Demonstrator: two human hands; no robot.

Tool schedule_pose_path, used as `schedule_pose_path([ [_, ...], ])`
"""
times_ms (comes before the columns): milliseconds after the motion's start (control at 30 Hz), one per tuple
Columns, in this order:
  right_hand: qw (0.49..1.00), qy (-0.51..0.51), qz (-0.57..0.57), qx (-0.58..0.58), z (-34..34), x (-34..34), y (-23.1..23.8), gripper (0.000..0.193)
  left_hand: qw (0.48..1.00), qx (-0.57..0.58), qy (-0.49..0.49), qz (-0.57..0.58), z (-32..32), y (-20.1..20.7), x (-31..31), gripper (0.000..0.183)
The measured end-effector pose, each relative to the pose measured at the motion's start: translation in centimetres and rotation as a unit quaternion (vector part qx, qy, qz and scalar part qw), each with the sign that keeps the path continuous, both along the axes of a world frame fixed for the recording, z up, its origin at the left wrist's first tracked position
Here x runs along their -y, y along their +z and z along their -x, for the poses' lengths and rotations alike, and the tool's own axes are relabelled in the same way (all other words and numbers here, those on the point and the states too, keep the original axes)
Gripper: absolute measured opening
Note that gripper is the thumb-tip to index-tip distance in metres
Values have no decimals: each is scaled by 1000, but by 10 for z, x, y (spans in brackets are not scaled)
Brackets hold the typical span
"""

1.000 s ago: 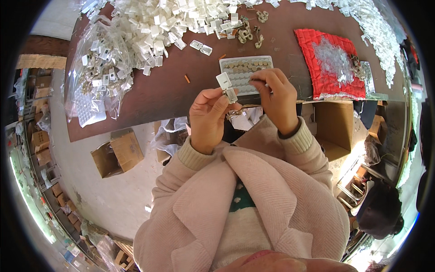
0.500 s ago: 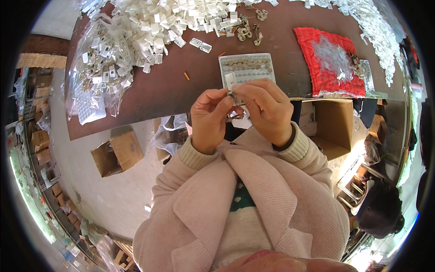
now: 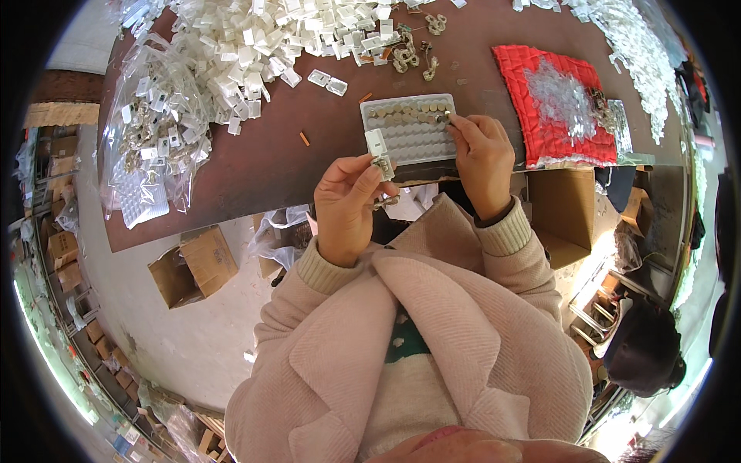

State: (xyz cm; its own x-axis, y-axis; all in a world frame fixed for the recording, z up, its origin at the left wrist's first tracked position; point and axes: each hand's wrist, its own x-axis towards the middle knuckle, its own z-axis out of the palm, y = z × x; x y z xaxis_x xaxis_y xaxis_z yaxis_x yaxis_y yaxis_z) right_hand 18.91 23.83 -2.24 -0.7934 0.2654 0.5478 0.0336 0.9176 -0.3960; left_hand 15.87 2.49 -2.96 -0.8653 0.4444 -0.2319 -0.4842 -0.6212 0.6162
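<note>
My left hand (image 3: 347,207) is closed on a small open white plastic case (image 3: 376,142), held upright above the table's near edge. A little wiring or circuitry shows at the case's lower half, and a coiled wire bundle (image 3: 386,201) hangs below the fingers. My right hand (image 3: 486,162) reaches over the right end of a pale ridged tray (image 3: 417,147). Its thumb and forefinger pinch a small shiny button cell, partly hidden by the fingertips. Rows of round button cells (image 3: 397,116) fill the tray's far part; the nearer ridges are bare.
A heap of white plastic cases (image 3: 255,54) covers the table's far left, beside a clear bag (image 3: 170,116) of parts. Wire bundles (image 3: 405,55) lie behind the tray. A red quilted cloth (image 3: 513,81) bears clear pieces at right. An open carton (image 3: 193,262) stands on the floor.
My hands were together at the white case. The right hand has moved away to the right and forward, to the tray's cells. The left hand keeps the case, now more fully in sight.
</note>
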Motion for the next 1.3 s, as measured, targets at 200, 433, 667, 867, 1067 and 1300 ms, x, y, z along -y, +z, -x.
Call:
schedule_pose_path([
  [200, 985, 79, 156, 6, -5, 22, 23, 16, 1000, -1, -9, -22, 0, 8, -3, 15],
  [433, 961, 201, 185, -42, -6, 57, 48, 20, 999, -27, -35, -30, -6, 10, 4, 14],
  [667, 948, 255, 191, -13, -15, 56, 52, 24, 998, 14, -33, -44, -10, 5, 10, 14],
  [867, 939, 262, 221, -33, -17, 64, 53, 25, 995, 50, -8, -87, -11, 10, 8, 15],
  [1067, 688, 181, 691, 128, -7, 62, 54, 22, 994, 57, -70, -66, -11, 16, 10, 18],
  [1300, 826, 321, 460, -51, -7, 64, 46, 23, 987, 102, -57, -109, -12, 19, 8, 26],
])
